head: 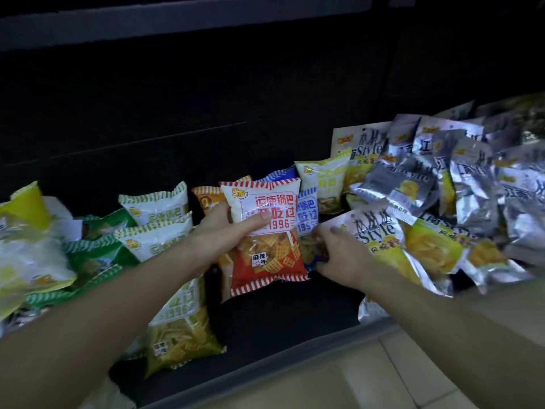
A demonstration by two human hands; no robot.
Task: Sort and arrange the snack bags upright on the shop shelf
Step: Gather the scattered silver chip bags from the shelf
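The dark, deep shop shelf (265,314) spans the view, its back wall unlit and its grey front lip running along the lower right above a pale tiled floor (413,367). On the right of the shelf sits a disordered heap of silver-and-yellow foil snack bags printed "Style" (472,184), overlapping and tilted at mixed angles, several lying flat. On the left lies a cluster of green-and-white striped snack bags (153,228), mostly leaning or flat, with blurred pale yellow bags (26,261) at the far left edge. A yellow-green snack bag showing lattice crisps (182,335) lies flat near the front, partly under the left forearm. In the centre, the red-and-white striped snack bag marked "1996" (265,234) is held upright, slightly tilted, above the shelf floor; an orange striped bag (208,197) stands just behind it. The left hand (227,234) holds this red bag from its left edge, thumb across the front and fingers hidden behind: a firm grip on the bag. Just beside it stands a blue-and-white striped snack bag (306,214), touching the red bag's right edge. The right hand (339,252) has its fingers curled round the lower part of the blue bag, gripping it.
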